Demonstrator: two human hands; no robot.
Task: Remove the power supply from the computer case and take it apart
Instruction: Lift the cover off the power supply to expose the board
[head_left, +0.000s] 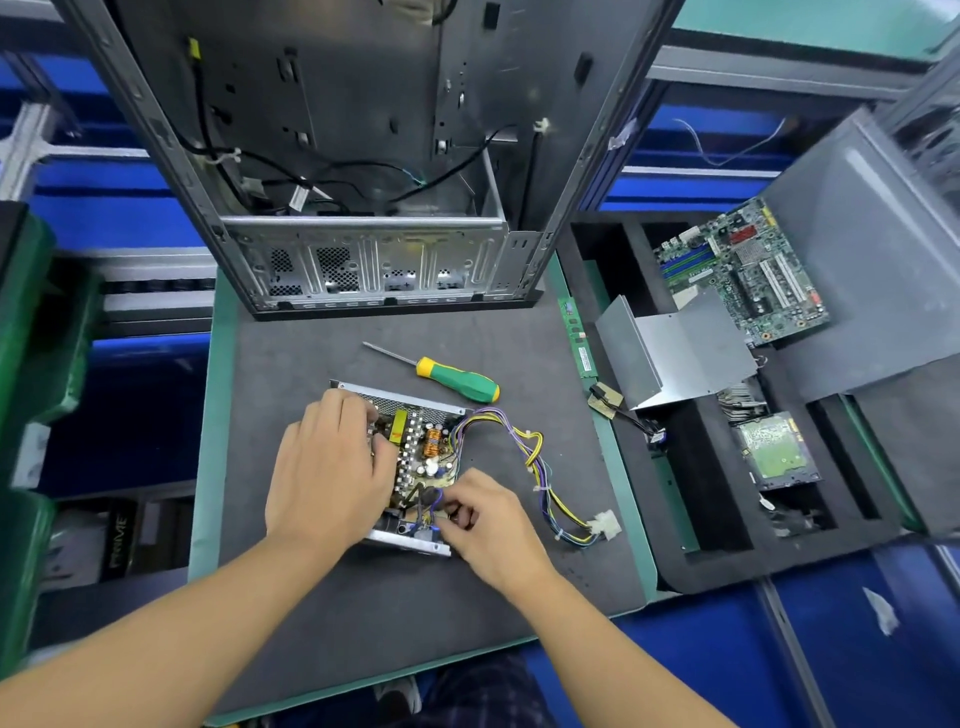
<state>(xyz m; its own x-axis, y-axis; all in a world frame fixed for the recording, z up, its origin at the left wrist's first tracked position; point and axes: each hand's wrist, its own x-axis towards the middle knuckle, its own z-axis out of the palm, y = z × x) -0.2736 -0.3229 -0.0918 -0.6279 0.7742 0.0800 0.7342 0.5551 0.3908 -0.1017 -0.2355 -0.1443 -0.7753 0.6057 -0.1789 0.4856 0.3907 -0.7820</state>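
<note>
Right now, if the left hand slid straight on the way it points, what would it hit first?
The left hand would likely meet the mesh wall of the power supply it holds, then the screwdriver; depth unclear.

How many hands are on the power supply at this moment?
2. The left hand grips the left side of the power supply; the right hand has its fingers curled at the wires by its near right corner.

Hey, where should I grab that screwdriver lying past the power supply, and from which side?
Take the screwdriver by its fat green handle, coming from above on the right side. It lies flat on the mat, thin shaft pointing left and away toward the case, handle end nearest the right hand, with bare mat around it.
</note>
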